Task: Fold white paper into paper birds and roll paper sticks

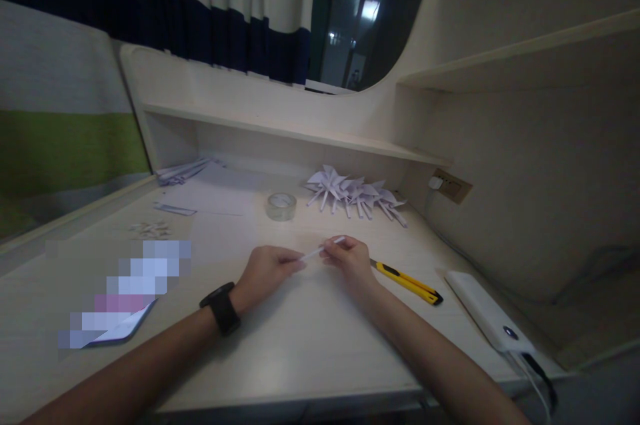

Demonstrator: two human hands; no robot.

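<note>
A thin white stick, seemingly rolled paper (313, 254), spans the gap between my two hands above the desk. My left hand (267, 273), with a black watch on the wrist, pinches its near left end between thumb and fingers. Closed around the other end is my right hand (350, 257), the tip poking out past the fingers. Just right of that hand a yellow utility knife (407, 282) lies on the desk. Behind the hands stands a roll of clear tape (281, 207). Several white paper pinwheels (350, 192) lie in a row at the back.
White paper sheets (215, 192) and folded paper strips (187, 172) lie at the back left. Nearer are small white pieces (153, 230) and a phone (125, 328), partly blurred out. At right, a white box-shaped device (487, 308) trails cables near a wall socket (453, 185).
</note>
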